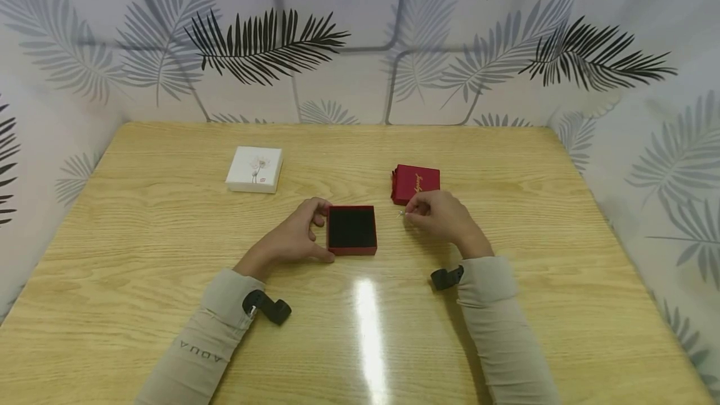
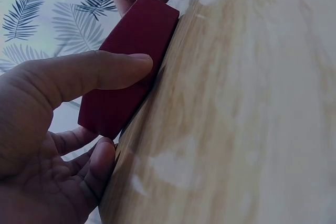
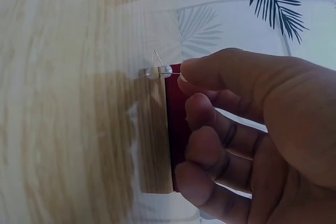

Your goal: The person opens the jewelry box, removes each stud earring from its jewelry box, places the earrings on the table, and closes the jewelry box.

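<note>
An open red box point(image 1: 351, 251) with a black padded insert point(image 1: 352, 227) sits on the table. My left hand point(image 1: 297, 233) grips its left side, the thumb point(image 2: 123, 70) at the near corner and fingers at the far one. To the right, my right hand point(image 1: 441, 214) is just above the table with thumb and forefinger pinched together. At those fingertips is a small pearl earring point(image 3: 166, 71) with a thin metal pin; whether there is one or a pair, I cannot tell. Behind that hand lies a dark red lid point(image 1: 419, 181) with gold lettering and a ribbon at its left edge, partly covered by the fingers.
A white box point(image 1: 255, 169) with a flower print lies at the back left of the wooden table point(image 1: 315, 149). Leaf-patterned cloth point(image 1: 360, 67) hangs behind and beside the table. A bright light reflection crosses the tabletop in front.
</note>
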Tool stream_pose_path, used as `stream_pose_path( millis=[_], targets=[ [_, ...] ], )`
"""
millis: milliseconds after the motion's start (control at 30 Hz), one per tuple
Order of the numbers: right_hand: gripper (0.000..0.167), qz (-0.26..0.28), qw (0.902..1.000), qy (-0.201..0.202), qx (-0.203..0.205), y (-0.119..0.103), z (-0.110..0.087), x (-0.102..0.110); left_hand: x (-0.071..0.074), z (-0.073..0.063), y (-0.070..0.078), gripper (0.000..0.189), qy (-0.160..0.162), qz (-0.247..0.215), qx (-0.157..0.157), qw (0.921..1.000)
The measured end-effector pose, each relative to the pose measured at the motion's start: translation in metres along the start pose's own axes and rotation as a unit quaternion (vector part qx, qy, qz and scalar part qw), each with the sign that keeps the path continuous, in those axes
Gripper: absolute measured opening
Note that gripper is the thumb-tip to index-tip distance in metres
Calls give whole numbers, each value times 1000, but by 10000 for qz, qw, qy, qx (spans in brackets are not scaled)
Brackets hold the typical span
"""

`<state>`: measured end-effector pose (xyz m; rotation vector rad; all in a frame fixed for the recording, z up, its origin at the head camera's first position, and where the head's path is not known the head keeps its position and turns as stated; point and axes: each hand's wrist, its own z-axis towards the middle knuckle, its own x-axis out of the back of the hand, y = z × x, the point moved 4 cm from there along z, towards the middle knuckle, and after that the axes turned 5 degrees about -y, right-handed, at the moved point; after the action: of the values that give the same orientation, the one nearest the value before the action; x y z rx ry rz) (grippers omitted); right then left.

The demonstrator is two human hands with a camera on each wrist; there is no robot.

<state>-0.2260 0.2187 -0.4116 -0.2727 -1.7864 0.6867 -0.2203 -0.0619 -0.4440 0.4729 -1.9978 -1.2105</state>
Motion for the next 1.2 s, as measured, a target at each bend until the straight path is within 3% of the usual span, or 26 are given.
stream_pose_path(
  millis=[767, 1200],
  targets=[
    [9, -628, 9978, -44, -226, -3, 0, -4, -1, 2, -2, 89, 58, 107, -132, 9998],
    [14, -570, 9981, 142, -191, -5, -2, 3, -2, 2, -2, 92, 42, 123, -100, 9999]
  ],
)
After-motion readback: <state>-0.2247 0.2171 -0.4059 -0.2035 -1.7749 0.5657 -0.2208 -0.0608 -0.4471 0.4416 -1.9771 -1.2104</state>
